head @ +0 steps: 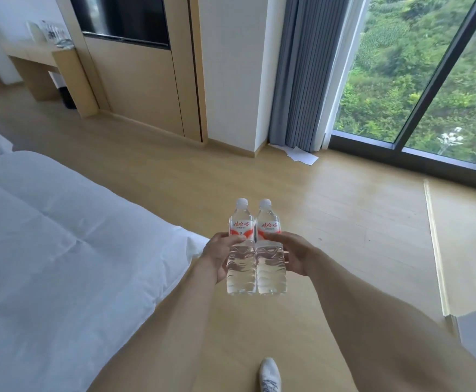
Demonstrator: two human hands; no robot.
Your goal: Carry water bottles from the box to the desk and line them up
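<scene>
Two clear water bottles with white caps and red-and-white labels stand upright side by side in front of me, touching each other. My left hand (pixel 220 254) grips the left bottle (pixel 241 267) at its middle. The right bottle (pixel 270 268) is held the same way by my right hand (pixel 294 254). Both are carried above the wooden floor. The desk (pixel 40 53) is at the far upper left against the wall, with several bottles and a glass tray on its top. The box is out of view.
A white bed (pixel 61 250) fills the left side. A wooden wall panel with a dark screen (pixel 123 21) stands ahead, then a white pillar, grey curtains (pixel 307 72) and a large window. White paper (pixel 302 157) lies on the floor. My white shoe (pixel 269 374) shows below.
</scene>
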